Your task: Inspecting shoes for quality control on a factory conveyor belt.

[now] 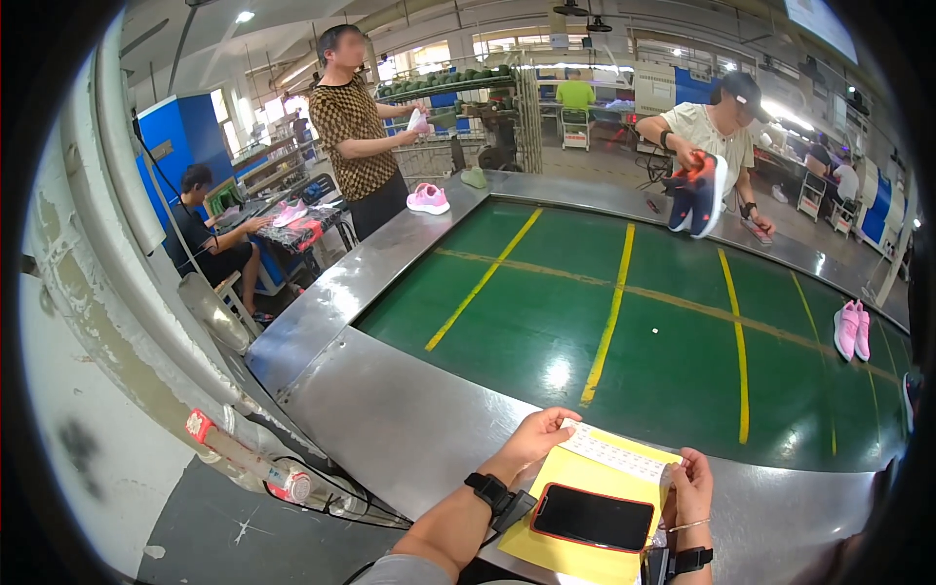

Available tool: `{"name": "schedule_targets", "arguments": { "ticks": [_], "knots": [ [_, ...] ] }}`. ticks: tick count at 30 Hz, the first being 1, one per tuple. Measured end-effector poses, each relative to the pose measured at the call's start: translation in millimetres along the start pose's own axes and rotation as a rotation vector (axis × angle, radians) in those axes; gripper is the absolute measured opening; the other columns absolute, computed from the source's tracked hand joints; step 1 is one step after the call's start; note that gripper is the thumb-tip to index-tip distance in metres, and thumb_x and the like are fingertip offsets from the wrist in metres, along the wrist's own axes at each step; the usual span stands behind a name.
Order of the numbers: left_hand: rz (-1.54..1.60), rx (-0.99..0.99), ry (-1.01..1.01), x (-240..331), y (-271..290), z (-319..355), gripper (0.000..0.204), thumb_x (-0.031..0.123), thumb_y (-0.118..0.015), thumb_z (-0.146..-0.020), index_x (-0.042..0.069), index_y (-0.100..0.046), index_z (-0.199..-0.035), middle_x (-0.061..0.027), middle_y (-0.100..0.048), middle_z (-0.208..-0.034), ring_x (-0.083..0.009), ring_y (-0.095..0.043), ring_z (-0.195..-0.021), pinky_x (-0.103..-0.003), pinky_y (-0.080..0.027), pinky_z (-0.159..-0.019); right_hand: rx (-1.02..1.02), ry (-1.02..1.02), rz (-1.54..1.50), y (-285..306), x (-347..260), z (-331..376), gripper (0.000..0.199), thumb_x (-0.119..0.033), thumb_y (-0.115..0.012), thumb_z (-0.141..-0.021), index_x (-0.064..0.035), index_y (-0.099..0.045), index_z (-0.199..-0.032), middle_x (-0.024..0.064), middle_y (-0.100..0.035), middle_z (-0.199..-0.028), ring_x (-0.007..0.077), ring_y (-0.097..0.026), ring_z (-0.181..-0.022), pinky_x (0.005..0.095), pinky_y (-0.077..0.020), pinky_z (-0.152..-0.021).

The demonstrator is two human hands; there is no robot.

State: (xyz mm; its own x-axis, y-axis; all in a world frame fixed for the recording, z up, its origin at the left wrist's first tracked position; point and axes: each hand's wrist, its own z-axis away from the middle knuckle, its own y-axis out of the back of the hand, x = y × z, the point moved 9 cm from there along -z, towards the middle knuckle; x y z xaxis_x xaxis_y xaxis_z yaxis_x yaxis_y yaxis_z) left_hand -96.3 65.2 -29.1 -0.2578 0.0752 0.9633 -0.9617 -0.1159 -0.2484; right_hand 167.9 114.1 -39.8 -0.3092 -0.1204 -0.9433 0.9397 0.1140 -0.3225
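Note:
Between my two hands stretches a white printed strip of paper [619, 450], which looks like a label sheet. My left hand [534, 439] pinches its left end between thumb and fingers. At the other end, my right hand [690, 485] grips the right corner. Below the strip lies a yellow sheet [546, 552] near the metal table edge. A black-screened smartphone [593, 517] in a red-edged case rests on that sheet, between my wrists. Dark straps with small boxes circle both wrists.
A green conveyor belt [673, 366] with yellow lines runs beyond the metal border [419, 414]. Pink shoes [851, 331] sit on it at right; another pink pair [428, 199] stands at the far left corner. Across, a co-worker [726, 127] holds dark blue-and-orange shoes [700, 195]. Pipes [244, 453] rise at left.

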Motion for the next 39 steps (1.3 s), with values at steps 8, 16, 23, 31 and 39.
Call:
{"name": "schedule_targets", "arguments": {
  "ticks": [8,16,23,31,39],
  "knots": [
    [0.030,-0.005,0.004,-1,-5,5,0.020,0.001,-0.050,-0.085,0.000,-0.052,-0.105,-0.0071,-0.061,-0.088,-0.0098,-0.058,-0.080,-0.023,-0.046,-0.074,0.008,-0.006,0.077,1,-8,7,0.027,0.005,-0.054,-0.078,-0.0001,-0.049,-0.104,-0.0008,-0.045,-0.083,0.0056,-0.043,-0.074,0.0163,-0.0384,-0.068],
    [-0.005,0.019,0.014,-2,0,7,0.019,0.001,-0.052,-0.084,0.001,-0.053,-0.103,-0.0067,-0.060,-0.088,-0.0104,-0.056,-0.080,-0.023,-0.046,-0.074,0.016,0.004,0.103,2,-2,6,0.029,0.004,-0.056,-0.077,-0.0002,-0.050,-0.105,-0.0018,-0.047,-0.082,0.0050,-0.044,-0.073,0.0167,-0.0396,-0.068],
    [0.031,0.039,-0.024,-3,9,-6,0.019,-0.001,-0.053,-0.083,-0.001,-0.053,-0.102,-0.0070,-0.060,-0.085,-0.0096,-0.057,-0.075,-0.022,-0.046,-0.070,0.070,0.263,0.496,5,-37,4,0.023,-0.004,-0.056,-0.079,-0.0012,-0.053,-0.102,0.0053,-0.052,-0.086,0.0138,-0.049,-0.076,0.0243,-0.0417,-0.065],
    [-0.001,0.006,-0.080,-9,12,-10,0.018,0.001,-0.056,-0.083,-0.001,-0.053,-0.100,-0.0061,-0.060,-0.085,-0.0095,-0.057,-0.076,-0.022,-0.047,-0.071,-0.289,0.802,1.174,-128,-107,34,0.021,-0.008,-0.062,-0.071,-0.0032,-0.058,-0.092,0.0150,-0.054,-0.092,0.0306,-0.050,-0.088,0.0373,-0.0422,-0.078],
    [0.034,0.021,-0.060,-5,6,-4,0.015,0.003,-0.057,-0.083,-0.001,-0.055,-0.097,-0.0031,-0.059,-0.080,-0.0069,-0.055,-0.071,-0.020,-0.045,-0.066,-0.411,0.803,1.343,-186,-47,11,0.016,-0.012,-0.063,-0.069,-0.0058,-0.060,-0.084,0.0097,-0.055,-0.084,0.0269,-0.051,-0.086,0.0353,-0.0440,-0.075]
  ]
}}
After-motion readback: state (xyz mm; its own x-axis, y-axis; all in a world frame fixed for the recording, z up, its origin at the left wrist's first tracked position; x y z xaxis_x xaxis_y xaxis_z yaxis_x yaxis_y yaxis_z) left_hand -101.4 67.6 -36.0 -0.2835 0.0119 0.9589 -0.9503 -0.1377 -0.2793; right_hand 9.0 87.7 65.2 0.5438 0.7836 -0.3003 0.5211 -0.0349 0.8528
